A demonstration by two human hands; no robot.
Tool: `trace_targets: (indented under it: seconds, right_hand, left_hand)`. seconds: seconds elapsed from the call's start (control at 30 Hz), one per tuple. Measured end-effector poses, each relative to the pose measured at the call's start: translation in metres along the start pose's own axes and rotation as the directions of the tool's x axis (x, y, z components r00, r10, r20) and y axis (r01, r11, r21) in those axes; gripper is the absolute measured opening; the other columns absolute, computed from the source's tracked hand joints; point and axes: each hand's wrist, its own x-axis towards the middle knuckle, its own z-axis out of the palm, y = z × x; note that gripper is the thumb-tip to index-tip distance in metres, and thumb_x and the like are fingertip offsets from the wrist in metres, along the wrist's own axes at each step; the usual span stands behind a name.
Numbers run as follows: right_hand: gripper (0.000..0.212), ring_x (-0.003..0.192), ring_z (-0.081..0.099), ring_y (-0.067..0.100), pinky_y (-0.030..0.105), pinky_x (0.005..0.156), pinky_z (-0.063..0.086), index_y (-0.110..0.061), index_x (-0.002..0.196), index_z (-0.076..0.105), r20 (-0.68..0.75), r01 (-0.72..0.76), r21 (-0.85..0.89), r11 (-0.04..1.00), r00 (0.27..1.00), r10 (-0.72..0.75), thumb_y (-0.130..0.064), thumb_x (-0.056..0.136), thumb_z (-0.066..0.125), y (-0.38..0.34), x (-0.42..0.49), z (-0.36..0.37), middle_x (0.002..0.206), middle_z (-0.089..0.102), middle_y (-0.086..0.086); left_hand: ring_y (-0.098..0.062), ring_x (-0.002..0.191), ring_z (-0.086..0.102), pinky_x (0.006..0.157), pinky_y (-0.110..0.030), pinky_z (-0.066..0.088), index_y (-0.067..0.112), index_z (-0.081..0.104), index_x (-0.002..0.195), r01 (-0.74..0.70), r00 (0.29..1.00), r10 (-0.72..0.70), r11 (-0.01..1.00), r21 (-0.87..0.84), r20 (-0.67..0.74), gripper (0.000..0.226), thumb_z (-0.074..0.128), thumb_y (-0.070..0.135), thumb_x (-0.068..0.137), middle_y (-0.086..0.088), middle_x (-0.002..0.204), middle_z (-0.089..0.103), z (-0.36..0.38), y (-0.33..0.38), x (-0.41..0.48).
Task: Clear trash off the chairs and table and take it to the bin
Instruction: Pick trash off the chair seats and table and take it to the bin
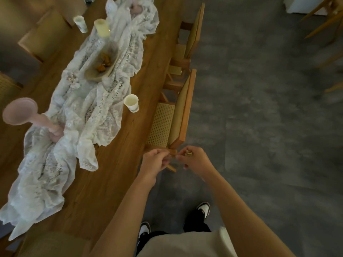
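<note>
We find both hands raised together just beside the chair's point(182, 115) back corner. The right hand point(195, 161) curls its fingers point(193, 150) round a small golden scrap point(189, 154). The left hand point(156, 164) has curled fingers point(163, 153), and we cannot tell whether they hold anything. A paper cup point(131, 103) stands on the desk point(115, 175) beside the lace cloth point(89, 108).

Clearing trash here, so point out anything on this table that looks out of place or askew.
The lace runner is rumpled and bunched in heaps along the table. A paper cup stands alone on bare wood beside the cane chair, probably trash left behind.
</note>
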Motion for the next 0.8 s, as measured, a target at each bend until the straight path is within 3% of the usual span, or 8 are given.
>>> trace_targets:
  seconds: [0.1,0.27,0.43,0.53,0.8]
  right_hand:
    - [0.015,0.047,0.06,0.007,0.03,0.054,0.054,-0.011,0.081,0.07,-0.011,-0.014,0.026,1.0,1.0,0.014,-0.018,0.085,0.082,0.002,0.018,-0.055,0.057,0.064,-0.006]
    - [0.018,0.046,0.059,0.004,0.018,0.041,0.041,-0.022,0.075,0.068,-0.049,-0.003,0.129,0.992,0.999,0.009,-0.026,0.083,0.083,-0.002,0.044,-0.122,0.051,0.063,-0.008]
    - [0.017,0.051,0.058,0.009,0.021,0.041,0.036,-0.027,0.071,0.07,-0.047,-0.056,0.306,0.95,0.996,0.074,-0.029,0.083,0.083,-0.012,0.074,-0.167,0.055,0.062,-0.007]
    - [0.023,0.052,0.058,0.009,0.023,0.043,0.035,-0.035,0.066,0.071,-0.024,-0.087,0.371,0.925,0.994,0.104,-0.028,0.085,0.081,-0.024,0.1,-0.189,0.058,0.063,-0.007]
    - [0.014,0.05,0.058,0.009,0.022,0.042,0.033,-0.021,0.079,0.067,-0.103,-0.074,0.405,0.911,0.987,0.126,-0.026,0.091,0.073,-0.081,0.208,-0.252,0.069,0.067,-0.004]
  left_hand:
    - [-0.02,0.09,0.068,0.092,-0.037,0.053,0.006,0.07,0.111,0.021,1.0,-0.022,0.999,-0.046,-0.02,0.018,0.057,0.012,0.1,-0.011,0.097,0.074,0.044,0.015,0.006]
    - [-0.022,0.089,0.066,0.094,-0.04,0.05,0.004,0.067,0.118,0.033,0.999,-0.035,0.995,-0.093,-0.016,0.022,0.055,0.014,0.102,-0.008,0.092,0.071,0.111,0.04,0.008]
    - [-0.024,0.097,0.067,0.104,-0.045,0.048,0.006,0.066,0.117,0.045,0.999,-0.046,0.996,-0.072,-0.023,0.021,0.056,0.015,0.102,-0.009,0.1,0.072,0.152,0.072,0.023]
    - [-0.025,0.096,0.067,0.103,-0.044,0.049,0.007,0.066,0.113,0.049,0.998,-0.052,0.995,-0.092,-0.034,0.017,0.056,0.014,0.101,-0.01,0.098,0.072,0.172,0.093,0.049]
    - [-0.022,0.084,0.066,0.08,-0.034,0.05,0.008,0.066,0.108,0.063,0.997,-0.055,0.978,-0.199,0.046,0.013,0.057,0.012,0.1,-0.01,0.095,0.07,0.237,0.18,0.153]
